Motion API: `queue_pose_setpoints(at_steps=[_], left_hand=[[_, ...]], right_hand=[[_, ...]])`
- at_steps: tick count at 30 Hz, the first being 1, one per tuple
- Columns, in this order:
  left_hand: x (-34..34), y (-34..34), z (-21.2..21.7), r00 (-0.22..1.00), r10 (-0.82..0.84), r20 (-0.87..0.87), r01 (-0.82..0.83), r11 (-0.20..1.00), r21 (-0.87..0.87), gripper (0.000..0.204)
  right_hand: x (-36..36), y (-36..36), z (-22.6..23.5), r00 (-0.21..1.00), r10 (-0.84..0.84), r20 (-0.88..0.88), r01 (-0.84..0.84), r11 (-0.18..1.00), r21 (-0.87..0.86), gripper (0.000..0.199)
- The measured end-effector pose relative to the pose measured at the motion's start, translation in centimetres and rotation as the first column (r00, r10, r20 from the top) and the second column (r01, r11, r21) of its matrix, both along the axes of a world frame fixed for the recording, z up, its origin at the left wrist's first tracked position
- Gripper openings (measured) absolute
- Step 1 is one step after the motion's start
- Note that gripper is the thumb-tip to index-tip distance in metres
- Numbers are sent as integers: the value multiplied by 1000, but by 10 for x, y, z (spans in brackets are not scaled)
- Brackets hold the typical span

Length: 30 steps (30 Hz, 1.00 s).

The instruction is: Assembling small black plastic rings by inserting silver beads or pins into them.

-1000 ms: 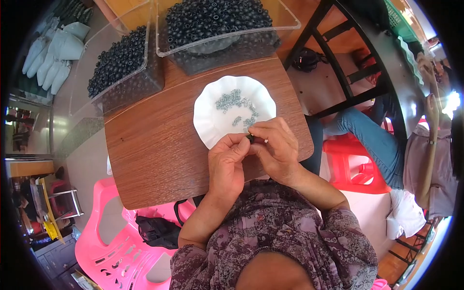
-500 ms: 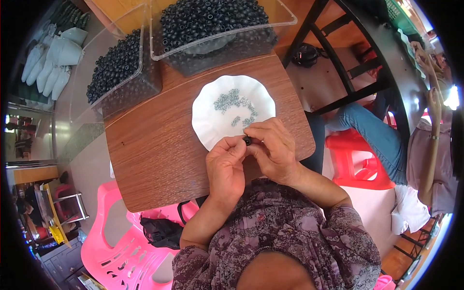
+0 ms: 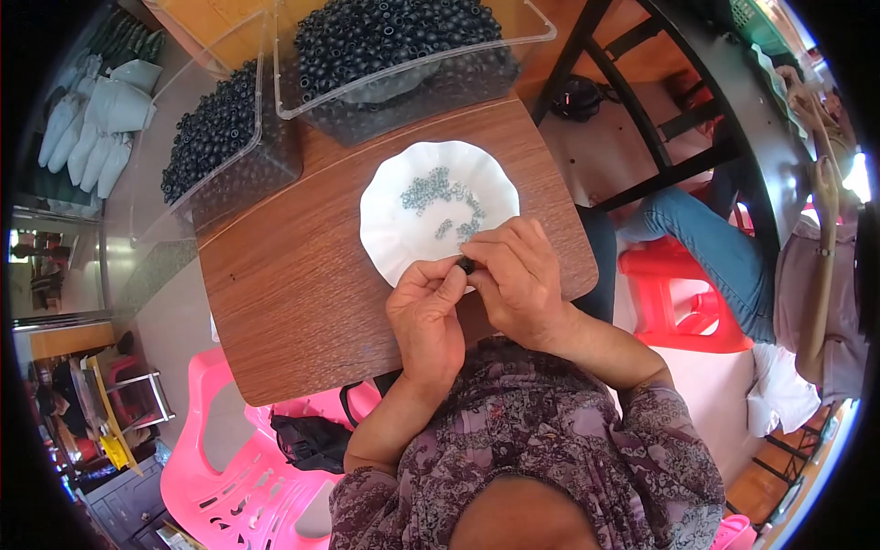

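Observation:
A small black round part is pinched between the fingertips of both my hands, over the near rim of a white scalloped plate. My left hand is closed, thumb and forefinger gripping its left side. From the right, my right hand is closed on it too, the fingers bent over and covering much of it. Loose in the plate lie many tiny pale, clear-looking pieces; they are too small to make out. Black ring-shaped parts like the held one fill the bin beyond.
Two clear plastic bins of black parts stand at the far side of the wooden table. A pink chair is at lower left. Another person in jeans sits at right by a dark table and red stool.
My right fingers have closed further over the black part, so less of it shows. Both hands stay at the plate's near rim; the whole view has shifted slightly.

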State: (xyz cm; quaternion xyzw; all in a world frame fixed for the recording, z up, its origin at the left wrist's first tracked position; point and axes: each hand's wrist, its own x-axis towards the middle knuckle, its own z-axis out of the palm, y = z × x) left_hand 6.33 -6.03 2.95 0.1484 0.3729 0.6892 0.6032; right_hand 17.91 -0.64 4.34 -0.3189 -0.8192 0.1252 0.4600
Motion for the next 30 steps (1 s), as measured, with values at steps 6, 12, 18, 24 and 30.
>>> queue_pose_setpoints(at_steps=[6, 12, 18, 24, 30], left_hand=[[0, 2, -1, 1000, -4, 21, 4, 1000, -3, 8], [-3, 4, -10, 997, -42, 65, 45, 998, -44, 8], [-2, 7, -12, 994, -38, 101, 43, 998, -55, 7], [-4, 8, -15, 995, -24, 96, 32, 995, -91, 6], [-4, 7, -14, 997, 1, 72, 6, 995, -95, 7]], right_hand=[[-3, 2, -2, 998, -42, 39, 40, 998, 58, 29], [-5, 2, -10, 997, -63, 37, 61, 996, 58, 31], [-5, 3, -13, 996, -69, 49, 67, 996, 52, 32], [-4, 8, -18, 999, -35, -2, 35, 998, 43, 32], [-3, 15, -18, 995, 85, -46, -83, 995, 47, 29]])
